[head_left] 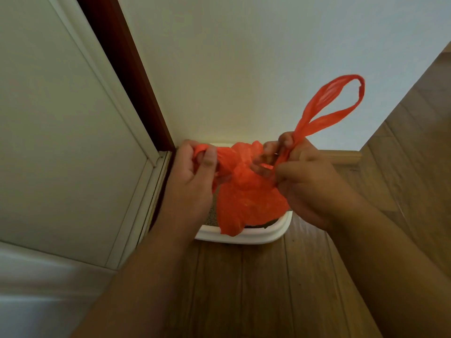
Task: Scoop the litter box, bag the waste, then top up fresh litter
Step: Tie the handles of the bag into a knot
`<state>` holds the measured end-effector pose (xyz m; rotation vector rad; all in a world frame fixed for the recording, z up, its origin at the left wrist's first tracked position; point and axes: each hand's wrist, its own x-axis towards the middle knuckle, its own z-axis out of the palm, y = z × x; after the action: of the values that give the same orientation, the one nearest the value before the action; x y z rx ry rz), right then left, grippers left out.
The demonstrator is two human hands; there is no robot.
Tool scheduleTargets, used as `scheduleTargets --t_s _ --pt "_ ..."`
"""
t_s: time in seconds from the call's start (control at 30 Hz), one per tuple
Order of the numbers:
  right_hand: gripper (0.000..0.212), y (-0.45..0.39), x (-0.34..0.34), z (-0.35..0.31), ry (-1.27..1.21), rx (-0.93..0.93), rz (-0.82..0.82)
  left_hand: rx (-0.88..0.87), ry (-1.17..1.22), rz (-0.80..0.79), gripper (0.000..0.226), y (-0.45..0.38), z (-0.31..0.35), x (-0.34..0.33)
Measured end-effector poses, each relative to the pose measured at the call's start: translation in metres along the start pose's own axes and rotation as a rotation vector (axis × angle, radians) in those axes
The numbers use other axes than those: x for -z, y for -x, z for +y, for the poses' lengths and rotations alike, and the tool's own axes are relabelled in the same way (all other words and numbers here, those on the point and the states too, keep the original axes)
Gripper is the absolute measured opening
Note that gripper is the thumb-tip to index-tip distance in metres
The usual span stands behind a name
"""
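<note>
Both hands clamped on the orange bag [246, 198], held over the litter box [275, 231] in the floor's wall corner. Left hand [192, 174] grips one handle; right hand [302, 176] pinches the other, loop sticking up.

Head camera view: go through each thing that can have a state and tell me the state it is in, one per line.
Orange plastic bag: held up over the litter box, crumpled, one handle loop standing free at upper right.
White plastic litter box: on the wood floor against the wall, grey litter inside, mostly hidden by the bag.
Left hand: grip curled round one bag handle.
Right hand: grip pinching the other handle.
</note>
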<state>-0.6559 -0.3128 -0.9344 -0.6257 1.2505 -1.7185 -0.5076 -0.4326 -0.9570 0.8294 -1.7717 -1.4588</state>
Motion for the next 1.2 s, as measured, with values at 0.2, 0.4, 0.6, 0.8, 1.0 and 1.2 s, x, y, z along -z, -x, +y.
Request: scheduleTargets --t_s 0.2,0.4,0.6,0.8,1.0,1.2 --pt "0.049 0.006 -0.008 0.007 0.107 0.031 -0.103 0.008 0.122 -0.005 0.033 0.003 0.002 -0.007" --pt "0.026 0.006 -0.011 0.012 0.643 0.184 0.051 0.059 0.38 -0.029 0.031 0.006 0.009 -0.01" --pt "0.031 0.009 -0.016 0.015 0.53 0.113 0.042 0.12 0.523 0.061 0.035 0.002 0.013 -0.007" --pt "0.059 0.012 -0.026 0.027 0.65 0.044 -0.218 0.182 0.628 0.076 0.032 0.002 0.015 -0.009" --pt "0.043 0.007 -0.022 0.03 0.685 0.052 -0.202 0.243 0.478 0.035 0.018 0.003 0.007 -0.013" --pt "0.028 0.002 -0.012 0.025 0.521 -0.001 -0.007 0.384 0.147 -0.069 0.096 0.015 -0.009 -0.016"
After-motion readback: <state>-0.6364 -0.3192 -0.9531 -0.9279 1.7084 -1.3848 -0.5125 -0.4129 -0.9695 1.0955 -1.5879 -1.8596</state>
